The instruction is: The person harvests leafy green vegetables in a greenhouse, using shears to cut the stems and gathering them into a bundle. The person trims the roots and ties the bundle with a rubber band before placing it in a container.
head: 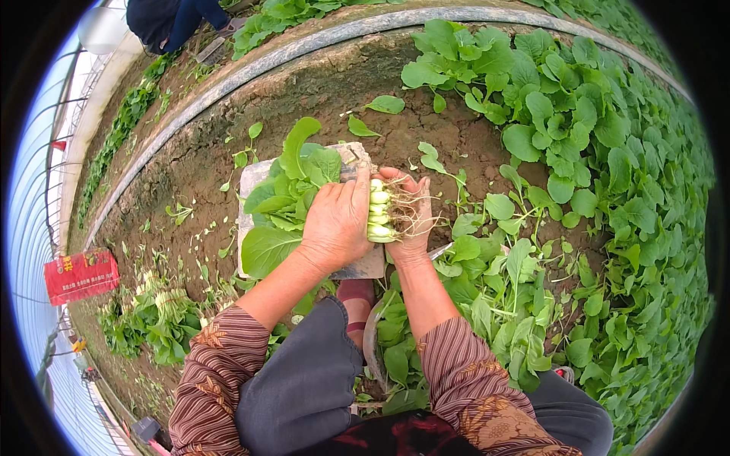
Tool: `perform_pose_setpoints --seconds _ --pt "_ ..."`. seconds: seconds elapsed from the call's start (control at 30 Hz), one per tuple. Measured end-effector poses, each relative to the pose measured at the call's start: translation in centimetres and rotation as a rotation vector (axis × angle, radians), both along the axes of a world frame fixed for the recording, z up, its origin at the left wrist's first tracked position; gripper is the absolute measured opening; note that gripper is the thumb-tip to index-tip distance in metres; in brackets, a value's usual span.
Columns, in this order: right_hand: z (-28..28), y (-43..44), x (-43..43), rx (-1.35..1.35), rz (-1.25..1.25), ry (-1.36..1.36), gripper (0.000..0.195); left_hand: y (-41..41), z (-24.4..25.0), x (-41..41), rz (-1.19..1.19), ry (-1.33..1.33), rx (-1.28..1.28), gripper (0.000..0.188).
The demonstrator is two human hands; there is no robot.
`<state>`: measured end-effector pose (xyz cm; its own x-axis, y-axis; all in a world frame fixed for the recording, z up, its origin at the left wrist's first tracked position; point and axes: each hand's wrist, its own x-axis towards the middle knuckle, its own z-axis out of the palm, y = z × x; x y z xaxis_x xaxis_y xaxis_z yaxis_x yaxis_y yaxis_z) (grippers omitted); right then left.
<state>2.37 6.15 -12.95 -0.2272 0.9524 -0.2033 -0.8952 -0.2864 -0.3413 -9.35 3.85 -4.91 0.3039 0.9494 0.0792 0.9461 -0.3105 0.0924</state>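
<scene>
A bunch of leafy greens lies sideways across a flat, soil-marked board. Its pale stem bases are lined up and thin roots stick out to the right. My left hand grips the bunch around its stems, with the broad leaves spreading out on the left. Curled about the root end, my right hand has its fingers near the top of the stem bases; the roots partly cover its palm. Below my right forearm, loose greens fill a basin, mostly hidden.
Uprooted greens are heaped at the right, beside a dense growing bed. Several tied bunches lie on the soil at left, near a red printed bag. A grey hose curves across the back. Another person is at upper left.
</scene>
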Motion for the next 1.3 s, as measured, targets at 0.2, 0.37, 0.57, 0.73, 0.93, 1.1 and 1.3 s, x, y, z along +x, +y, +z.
perform_pose_setpoints --seconds 0.2,0.37,0.57,0.73,0.93,1.1,1.3 --pt "0.1 -0.2 -1.0 -0.014 -0.086 -0.057 0.056 0.8 0.6 -0.5 0.016 -0.102 -0.125 0.064" --pt "-0.5 0.3 -0.7 -0.003 -0.017 -0.002 0.061 1.2 0.4 -1.0 0.006 -0.056 -0.19 0.069" --pt "-1.2 1.4 1.3 0.043 0.108 -0.228 0.061 1.6 0.3 -0.5 0.014 -0.045 -0.244 0.067" --pt "2.3 3.7 8.4 0.17 0.522 -1.063 0.046 1.0 0.3 -1.7 0.056 -0.036 -0.226 0.061" --pt "11.3 -2.4 32.5 0.264 0.907 -1.904 0.028 1.6 1.2 0.6 0.074 -0.035 -0.213 0.058" --pt "11.6 -18.1 47.6 -0.324 0.188 -2.065 0.02 1.4 -0.8 -0.3 0.139 -0.076 -0.17 0.078" --pt "2.7 -36.9 50.5 -1.047 0.085 -1.877 0.03 1.8 -1.5 -1.0 0.118 -0.026 -0.187 0.089"
